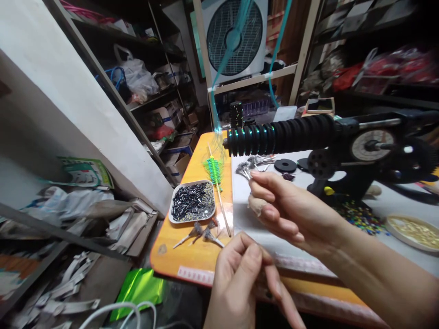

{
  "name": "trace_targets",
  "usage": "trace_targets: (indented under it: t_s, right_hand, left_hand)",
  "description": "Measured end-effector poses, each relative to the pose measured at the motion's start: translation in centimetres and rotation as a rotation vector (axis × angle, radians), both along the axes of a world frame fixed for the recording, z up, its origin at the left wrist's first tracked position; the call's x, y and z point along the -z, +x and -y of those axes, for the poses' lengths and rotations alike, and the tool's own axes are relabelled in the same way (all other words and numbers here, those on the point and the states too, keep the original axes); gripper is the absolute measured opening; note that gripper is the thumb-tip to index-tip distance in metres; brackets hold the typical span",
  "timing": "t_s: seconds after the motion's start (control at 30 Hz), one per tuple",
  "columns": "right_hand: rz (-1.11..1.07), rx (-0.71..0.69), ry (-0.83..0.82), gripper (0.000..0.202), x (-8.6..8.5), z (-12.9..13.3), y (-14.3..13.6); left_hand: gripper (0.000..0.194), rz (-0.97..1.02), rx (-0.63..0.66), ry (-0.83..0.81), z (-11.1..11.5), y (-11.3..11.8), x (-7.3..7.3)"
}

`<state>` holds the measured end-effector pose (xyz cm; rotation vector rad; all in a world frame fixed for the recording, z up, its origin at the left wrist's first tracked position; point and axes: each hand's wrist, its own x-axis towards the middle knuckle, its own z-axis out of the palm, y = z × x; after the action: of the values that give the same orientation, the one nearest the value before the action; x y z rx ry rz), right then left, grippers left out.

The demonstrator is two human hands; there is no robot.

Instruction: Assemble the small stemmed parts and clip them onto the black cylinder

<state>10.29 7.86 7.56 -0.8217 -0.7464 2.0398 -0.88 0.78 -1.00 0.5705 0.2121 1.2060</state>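
Note:
My right hand [279, 205] is raised over the white sheet on the table, thumb and index finger pinched on a small bundle of thin stems with grey tufted ends [243, 170]. A pale wrap covers one of its fingertips. Below and nearer to me, my left hand [240, 274] is closed, its thumb pressed against the curled index finger; what lies between them, if anything, is hidden. More grey tufted stems [214, 237] lie on the orange table just beyond it. A white tray [192, 221] of small black tubes and beads stands behind those stems.
A black machine [284, 135] carrying a row of spools reaches across the table from the right. A green brush-like thing on a stick [215, 173] lies beside the tray. Loose coloured beads [363, 217] and a dish of gold pieces [416, 230] are at right. Shelves and a box fan [236, 39] stand behind.

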Motion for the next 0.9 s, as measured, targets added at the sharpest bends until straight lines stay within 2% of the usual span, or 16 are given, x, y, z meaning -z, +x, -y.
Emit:
trace_targets:
  t_s: [0.17, 0.37, 0.57, 0.77, 0.83, 0.9]
  right_hand:
    - [0.017, 0.013, -0.018, 0.047, 0.1, 0.2, -0.2]
    - [0.03, 0.004, -0.006, 0.047, 0.2, 0.3, 0.0]
    - [0.075, -0.03, 0.059, 0.045, 0.4, -0.1, 0.0]
    - [0.291, -0.078, 0.297, 0.038, 0.7, -0.1, 0.7]
    - [0.435, 0.005, 0.442, 0.033, 0.7, 0.0, 1.3]
    - [0.593, 0.162, 0.605, 0.029, 0.6, 0.0, 1.9]
  left_hand:
    - [0.028, 0.071, 0.047, -0.017, 0.9, 0.4, 1.0]
    - [0.027, 0.027, -0.098, 0.043, 1.4, 1.0, 3.3]
    - [0.031, -0.222, 0.004, -0.089, 2.1, -0.3, 2.9]
    - [0.034, -0.268, -0.019, -0.103, 2.0, -0.9, 3.4]
    - [0.031, -0.296, -0.038, -0.123, 1.7, -1.1, 3.4]
    - [0.03, -0.32, -0.046, -0.151, 1.3, -1.3, 3.0]
